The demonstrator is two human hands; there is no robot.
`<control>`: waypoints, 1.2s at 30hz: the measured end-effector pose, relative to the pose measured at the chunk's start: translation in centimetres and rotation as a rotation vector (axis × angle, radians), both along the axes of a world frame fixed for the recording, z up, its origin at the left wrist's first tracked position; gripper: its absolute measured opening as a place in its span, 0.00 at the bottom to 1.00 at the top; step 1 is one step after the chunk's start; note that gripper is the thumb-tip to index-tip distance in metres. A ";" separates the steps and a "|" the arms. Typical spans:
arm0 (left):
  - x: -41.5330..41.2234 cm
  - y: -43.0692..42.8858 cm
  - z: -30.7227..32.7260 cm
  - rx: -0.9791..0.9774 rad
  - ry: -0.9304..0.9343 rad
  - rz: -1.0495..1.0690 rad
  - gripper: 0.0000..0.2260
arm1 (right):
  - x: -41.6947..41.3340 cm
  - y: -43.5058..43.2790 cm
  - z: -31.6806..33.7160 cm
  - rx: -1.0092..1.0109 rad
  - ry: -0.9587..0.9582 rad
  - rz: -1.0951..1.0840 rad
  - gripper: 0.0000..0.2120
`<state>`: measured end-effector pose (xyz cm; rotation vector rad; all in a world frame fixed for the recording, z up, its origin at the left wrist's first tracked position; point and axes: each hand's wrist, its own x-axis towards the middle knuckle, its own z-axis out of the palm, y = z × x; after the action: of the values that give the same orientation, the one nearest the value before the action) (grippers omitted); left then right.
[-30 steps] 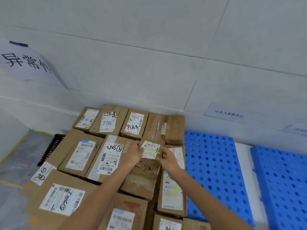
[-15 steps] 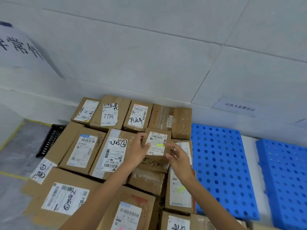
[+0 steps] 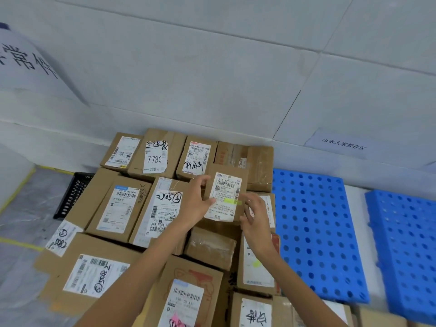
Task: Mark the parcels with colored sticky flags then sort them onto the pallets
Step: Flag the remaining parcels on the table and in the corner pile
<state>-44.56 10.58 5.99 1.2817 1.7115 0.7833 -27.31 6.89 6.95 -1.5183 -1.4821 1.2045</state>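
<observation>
grey-white wall panels (image 3: 212, 79) fill the upper half of the view. a large paper sign (image 3: 26, 64) hangs at the left and a small paper sign (image 3: 343, 144) sits low at the right. below the small sign, two blue perforated pallets lie side by side on the floor. the nearer pallet (image 3: 313, 234) is just right of the boxes and the farther pallet (image 3: 405, 256) is at the right edge, with a pale strip between them.

a stack of brown cardboard parcels (image 3: 113, 208) is packed edge to edge against the wall, left of the nearer pallet, most with white shipping labels facing up. a black slatted crate (image 3: 73, 194) pokes out at the stack's left side.

the small parcel (image 3: 230, 185) is held above the middle of the stack, tilted so its label faces the camera. the left hand (image 3: 197, 201) grips its left edge, thumb on the label face and fingers curled over the upper left corner. the right hand (image 3: 256, 217) is at its right edge, fingers spread and lightly bent, tips by the box near the flag's end. i cannot tell whether it clasps the box.

a yellow-green sticky flag (image 3: 232, 202) lies across the label, reaching its right edge. a second yellow-green flag (image 3: 256, 263) sits on the label of the parcel under the right wrist. a pink flag (image 3: 175, 319) sits on a label at the bottom edge.
</observation>
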 end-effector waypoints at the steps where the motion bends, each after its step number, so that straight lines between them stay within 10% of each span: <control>1: 0.1 -0.3 -0.2 -0.022 0.002 -0.011 0.26 | 0.1 -0.1 -0.6 -0.009 -0.044 0.014 0.29; 36: 0.3 -2.1 -1.1 -0.039 0.387 -0.114 0.09 | -1.6 -1.0 -1.1 -0.234 -0.331 0.196 0.19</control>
<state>-44.25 8.52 4.86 1.5637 1.9207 0.4516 -28.92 5.92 5.81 -1.8326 -1.7892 1.3251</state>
